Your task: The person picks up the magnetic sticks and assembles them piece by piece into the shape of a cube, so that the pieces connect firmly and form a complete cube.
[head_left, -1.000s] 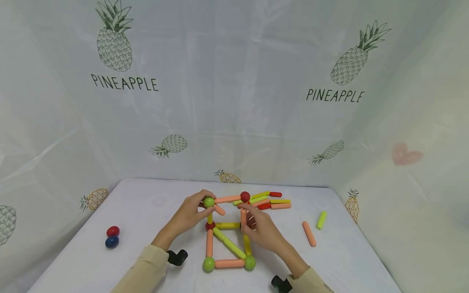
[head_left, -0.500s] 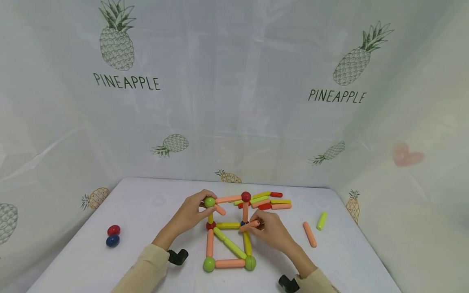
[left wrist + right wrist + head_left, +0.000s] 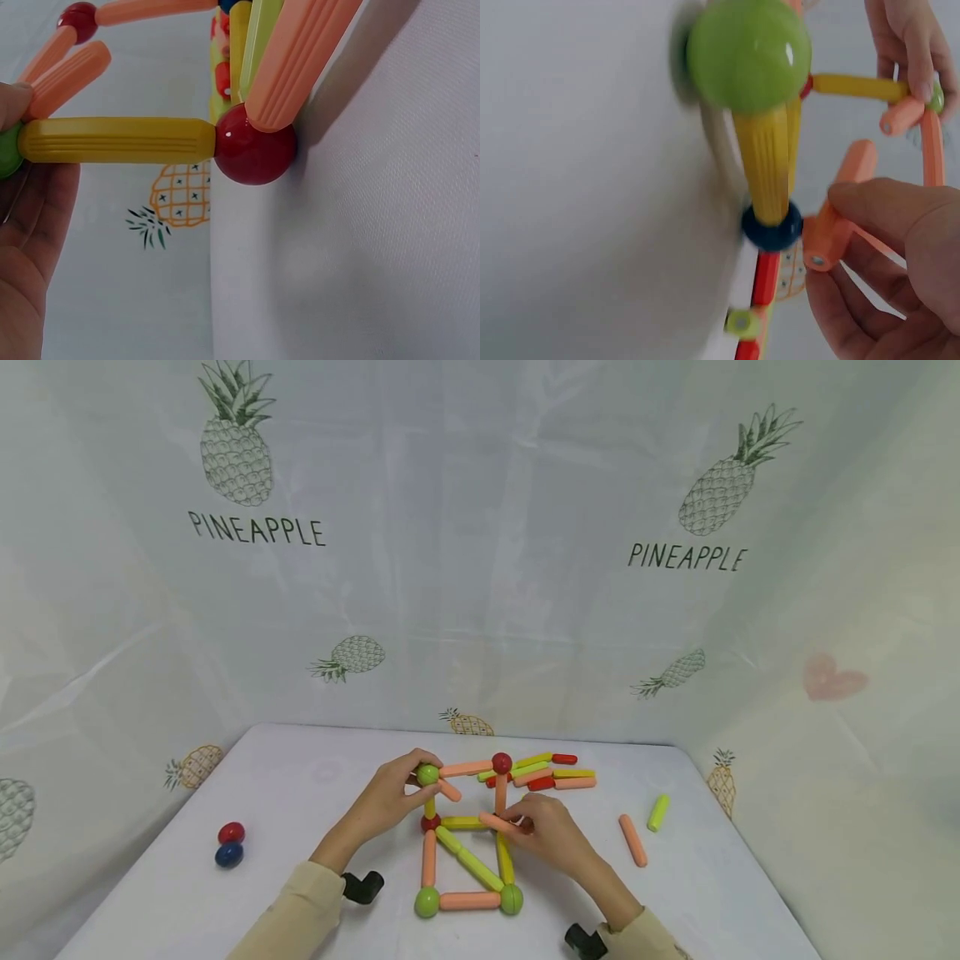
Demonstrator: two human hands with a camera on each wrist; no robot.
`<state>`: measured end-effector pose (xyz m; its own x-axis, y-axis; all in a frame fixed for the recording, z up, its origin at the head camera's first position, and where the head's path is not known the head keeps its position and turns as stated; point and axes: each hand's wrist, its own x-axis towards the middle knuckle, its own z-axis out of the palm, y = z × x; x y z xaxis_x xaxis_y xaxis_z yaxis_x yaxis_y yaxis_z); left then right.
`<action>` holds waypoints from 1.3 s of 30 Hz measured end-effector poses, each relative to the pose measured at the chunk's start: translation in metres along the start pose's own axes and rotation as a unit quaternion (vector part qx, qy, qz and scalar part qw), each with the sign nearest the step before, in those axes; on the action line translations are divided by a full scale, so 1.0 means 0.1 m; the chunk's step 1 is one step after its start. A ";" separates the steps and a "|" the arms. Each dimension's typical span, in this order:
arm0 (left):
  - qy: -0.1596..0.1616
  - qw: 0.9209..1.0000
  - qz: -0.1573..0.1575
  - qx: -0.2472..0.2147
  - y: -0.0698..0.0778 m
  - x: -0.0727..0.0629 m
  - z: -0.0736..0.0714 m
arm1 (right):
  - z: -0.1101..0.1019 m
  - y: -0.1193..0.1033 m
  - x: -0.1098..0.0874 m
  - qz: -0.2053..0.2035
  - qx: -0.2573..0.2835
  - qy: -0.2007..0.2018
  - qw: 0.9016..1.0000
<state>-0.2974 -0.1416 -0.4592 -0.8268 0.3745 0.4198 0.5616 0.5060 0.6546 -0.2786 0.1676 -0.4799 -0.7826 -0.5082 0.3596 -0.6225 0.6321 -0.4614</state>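
A frame of magnetic sticks and balls stands on the table. At its upper left corner my left hand grips a green ball; a short salmon stick juts from that ball. Below it a yellow stick runs down to a red ball. My right hand pinches a loose salmon stick between thumb and fingers, close to the blue ball at the frame's right side. An upright salmon stick rises there to another red ball.
Several loose sticks lie in a pile behind the frame. A salmon stick and a lime stick lie to the right. A red ball and a blue ball sit at the left.
My right hand has come down from beside the upright stick. The salmon stick in it has turned, its left end now tipped up. My left hand stays on the green ball.
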 end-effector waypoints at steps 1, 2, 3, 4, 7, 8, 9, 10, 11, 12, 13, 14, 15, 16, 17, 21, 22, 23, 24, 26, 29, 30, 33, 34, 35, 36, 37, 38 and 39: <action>0.001 1.000 0.001 0.001 -0.01 0.00 0.00 | 0.02 -0.05 0.03 -0.002 0.000 0.008 1.000; 0.003 1.000 0.003 0.002 -0.02 0.00 0.00 | 0.05 -0.09 0.06 0.001 -0.001 0.014 1.000; 0.004 1.000 0.004 0.003 -0.02 0.00 0.00 | 0.07 -0.13 0.08 0.005 -0.008 0.021 1.000; 0.003 1.000 0.005 0.003 -0.02 0.00 0.00 | 0.09 -0.16 0.11 0.007 -0.017 0.028 0.999; 0.001 1.000 0.007 0.001 -0.02 0.00 0.00 | 0.14 -0.25 0.16 0.015 -0.039 0.045 0.998; 0.000 1.000 0.009 0.000 -0.01 0.00 0.00 | 0.15 -0.27 0.17 0.019 -0.047 0.050 0.997; 0.000 1.000 0.010 0.001 -0.01 0.00 0.00 | 0.15 -0.29 0.18 0.023 -0.054 0.053 0.997; 0.000 1.000 0.011 0.002 -0.01 0.00 0.00 | 0.16 -0.30 0.19 0.027 -0.058 0.055 0.996; 0.000 1.000 0.011 0.002 -0.01 0.00 -0.01 | 0.17 -0.32 0.19 0.031 -0.061 0.056 0.996; -0.001 1.000 0.010 0.003 -0.01 0.00 -0.01 | 0.17 -0.33 0.20 0.039 -0.063 0.057 0.996; -0.002 1.000 0.009 0.004 -0.01 0.01 -0.01 | 0.18 -0.33 0.20 0.042 -0.064 0.057 0.995; -0.002 1.000 0.009 0.006 -0.02 0.01 -0.01 | 0.19 -0.33 0.21 0.047 -0.064 0.057 0.995; -0.003 1.000 0.007 0.007 -0.02 0.01 -0.01 | 0.19 -0.33 0.21 0.049 -0.064 0.057 0.995; -0.004 1.000 0.006 0.007 -0.02 0.01 -0.01 | 0.20 -0.33 0.21 0.050 -0.064 0.057 0.995; -0.005 1.000 0.005 0.007 -0.02 0.01 -0.01 | 0.21 -0.33 0.22 0.051 -0.064 0.058 0.995; -0.005 1.000 0.007 0.008 -0.02 0.01 -0.02 | 0.23 -0.32 0.25 0.048 -0.069 0.062 0.994; -0.004 1.000 0.007 0.008 -0.02 0.01 -0.02 | 0.23 -0.32 0.26 0.046 -0.072 0.064 0.994; -0.004 1.000 0.007 0.008 -0.02 0.01 -0.02 | 0.24 -0.32 0.27 0.045 -0.075 0.064 0.994; -0.003 1.000 0.009 0.008 -0.02 0.01 -0.02 | 0.25 -0.32 0.27 0.044 -0.079 0.064 0.994; 0.000 1.000 0.012 0.008 -0.01 0.01 -0.02 | 0.26 -0.31 0.29 0.043 -0.085 0.063 0.993; 0.002 1.000 0.017 0.005 0.01 0.01 -0.02 | 0.28 -0.29 0.30 0.043 -0.088 0.062 0.993; 0.002 1.000 0.017 0.004 0.01 0.01 -0.02 | 0.29 -0.29 0.31 0.043 -0.088 0.061 0.993; 0.003 1.000 0.016 0.004 0.03 0.00 -0.02 | 0.29 -0.28 0.31 0.042 -0.084 0.059 0.994; 0.003 1.000 0.016 0.004 0.03 -0.01 -0.02 | 0.29 -0.28 0.31 0.041 -0.081 0.060 0.994; 0.002 1.000 0.015 0.004 0.03 -0.01 -0.02 | 0.29 -0.28 0.30 0.041 -0.077 0.063 0.994; 0.003 1.000 0.016 0.004 0.03 -0.01 -0.02 | 0.28 -0.28 0.29 0.042 -0.069 0.068 0.994; 0.003 1.000 0.016 0.006 0.03 -0.01 -0.02 | 0.26 -0.29 0.28 0.040 -0.057 0.082 0.994; 0.002 1.000 0.016 0.007 0.03 -0.01 -0.02 | 0.25 -0.28 0.27 0.037 -0.043 0.102 0.993; 0.001 1.000 0.015 0.007 0.03 -0.01 -0.02 | 0.24 -0.28 0.26 0.033 -0.030 0.130 0.991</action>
<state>-0.2949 -0.1424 -0.4564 -0.8092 0.3884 0.4408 0.5871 0.5052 0.6325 -0.2817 0.1227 -0.4766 -0.7920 -0.3022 0.5305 -0.5632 0.6970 -0.4438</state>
